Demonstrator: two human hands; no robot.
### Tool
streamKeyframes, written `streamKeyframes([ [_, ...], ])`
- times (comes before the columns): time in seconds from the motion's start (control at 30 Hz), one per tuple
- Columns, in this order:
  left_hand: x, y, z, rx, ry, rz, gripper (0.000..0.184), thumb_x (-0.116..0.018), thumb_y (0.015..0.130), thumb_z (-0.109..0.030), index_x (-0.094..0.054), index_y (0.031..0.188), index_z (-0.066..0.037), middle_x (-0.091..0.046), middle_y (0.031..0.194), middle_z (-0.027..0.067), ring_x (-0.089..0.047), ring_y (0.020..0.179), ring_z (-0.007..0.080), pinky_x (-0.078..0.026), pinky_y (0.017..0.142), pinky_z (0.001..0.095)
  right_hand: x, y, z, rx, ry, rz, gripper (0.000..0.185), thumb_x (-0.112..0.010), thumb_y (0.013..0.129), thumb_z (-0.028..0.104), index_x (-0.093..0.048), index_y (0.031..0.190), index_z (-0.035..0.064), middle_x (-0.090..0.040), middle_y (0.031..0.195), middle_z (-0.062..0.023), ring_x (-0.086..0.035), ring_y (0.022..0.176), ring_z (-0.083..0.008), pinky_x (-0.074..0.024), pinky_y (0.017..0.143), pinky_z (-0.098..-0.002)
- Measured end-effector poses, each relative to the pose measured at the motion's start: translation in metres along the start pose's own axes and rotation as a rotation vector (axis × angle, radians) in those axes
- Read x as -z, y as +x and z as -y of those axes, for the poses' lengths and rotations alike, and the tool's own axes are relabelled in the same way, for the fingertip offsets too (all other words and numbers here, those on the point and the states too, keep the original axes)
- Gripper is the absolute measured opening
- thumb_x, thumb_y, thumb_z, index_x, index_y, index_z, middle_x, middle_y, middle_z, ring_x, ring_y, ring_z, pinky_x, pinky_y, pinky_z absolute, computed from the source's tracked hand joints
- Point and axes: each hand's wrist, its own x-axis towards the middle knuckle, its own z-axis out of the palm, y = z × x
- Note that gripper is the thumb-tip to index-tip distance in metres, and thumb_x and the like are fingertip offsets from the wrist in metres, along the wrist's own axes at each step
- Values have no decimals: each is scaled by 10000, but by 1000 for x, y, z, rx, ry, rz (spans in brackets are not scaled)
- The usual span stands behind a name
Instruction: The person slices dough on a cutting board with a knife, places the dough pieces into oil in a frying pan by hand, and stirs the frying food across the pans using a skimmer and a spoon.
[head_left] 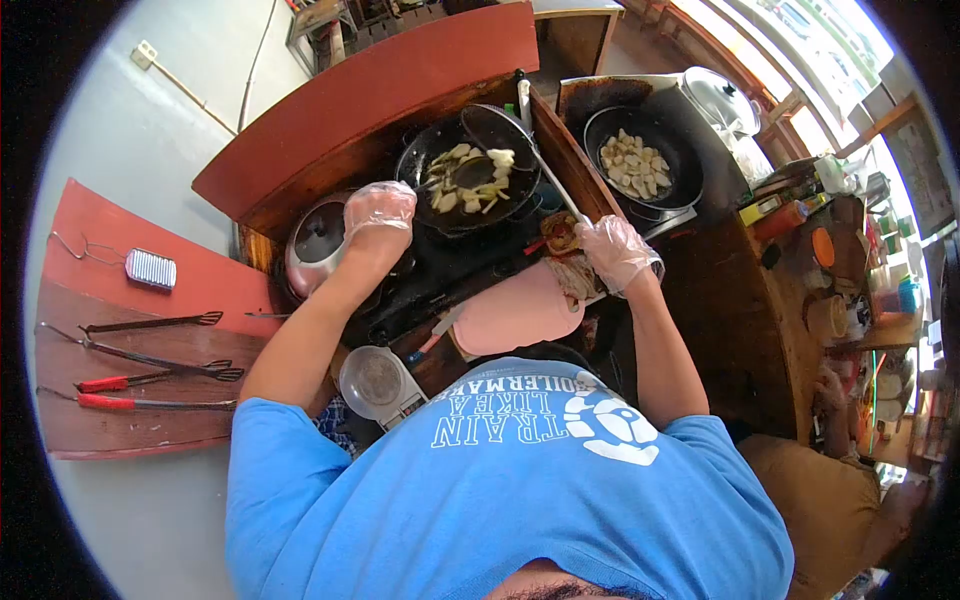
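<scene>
My left hand [380,212], in a clear plastic glove, is closed at the near left rim of a black wok [412,160]. What its fingers grip is mostly hidden; a thin dark end shows toward the food. My right hand [616,252], also gloved, is wrapped round the long handle of a mesh skimmer [492,126]. The skimmer is held tilted over the far right side of the wok, with pale food [501,159] at its lower edge. In the wok, pale and greenish slices [460,180] lie in a ring around a dark middle.
A second pan [690,165] at right holds pale slices [633,165]. A lidded pot [308,262] stands left of the wok. Near me lie a pink cutting board [520,310], a knife [430,338] and a clear-lidded container [372,382]. Tongs [160,402] and a grater [151,269] hang at left.
</scene>
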Motion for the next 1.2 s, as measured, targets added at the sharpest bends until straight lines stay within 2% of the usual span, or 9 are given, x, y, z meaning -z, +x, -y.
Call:
streamKeyframes([
  [0.13,10,6,7,-51,140,-128,123,-582,815,-106,-660,725,-77,-657,704,101,-675,695,271,-537,618,396,0,0,1,23,-21,8,170,-541,896,182,-646,981,78,-634,772,-208,-648,763,-395,-511,662,-499],
  [0.2,20,7,9,-65,146,-74,296,-505,967,-200,-657,763,-50,-659,731,113,-667,713,280,-544,634,397,-2,3,1,25,-11,51,186,-521,900,179,-643,963,54,-635,806,-224,-653,796,-406,-524,685,-507],
  [0.63,10,-17,-5,-149,-19,-94,162,-550,931,-153,-682,889,-68,-641,732,79,-658,721,251,-539,610,381,-4,4,-6,-11,30,94,233,-494,925,185,-653,934,15,-645,858,-242,-665,841,-412,-542,710,-503],
  [0.8,4,-17,14,-203,-15,-182,220,-512,959,-184,-676,870,-66,-636,724,86,-656,712,262,-535,605,387,-16,4,-14,-137,105,72,209,-515,909,180,-653,956,30,-648,846,-239,-668,841,-400,-544,701,-475],
  [0.9,15,-20,25,-128,72,-133,313,-481,981,-227,-680,809,-56,-649,730,98,-662,722,271,-539,631,400,-2,-8,-9,-13,-2,63,196,-543,891,191,-644,954,35,-650,835,-230,-670,832,-386,-543,699,-466],
  [0.97,18,-22,30,-52,80,44,372,-457,995,-266,-682,787,-55,-671,772,116,-672,758,284,-542,669,415,-27,-9,-20,-101,490,-22,134,-616,856,190,-653,905,70,-637,673,-146,-658,647,-303,-518,559,-418],
  [1.0,18,-25,28,-48,69,91,429,-431,1008,-305,-685,775,-50,-683,806,136,-677,784,295,-539,713,422,-19,-10,-14,-99,494,-23,134,-616,856,190,-653,905,70,-637,673,-146,-658,647,-303,-518,559,-418],
  [1.07,19,-26,32,-25,50,104,429,-428,1009,-306,-689,785,-50,-682,806,138,-678,789,295,-539,724,416,20,-12,3,-158,407,209,162,-618,860,216,-642,908,63,-630,659,-152,-657,639,-307,-519,562,-419],
  [1.2,24,-24,39,-67,31,52,434,-414,1016,-300,-690,801,-44,-683,811,133,-676,805,299,-534,743,414,43,-15,21,75,38,194,168,-609,839,144,-634,954,24,-659,799,-208,-679,789,-376,-556,678,-450],
])
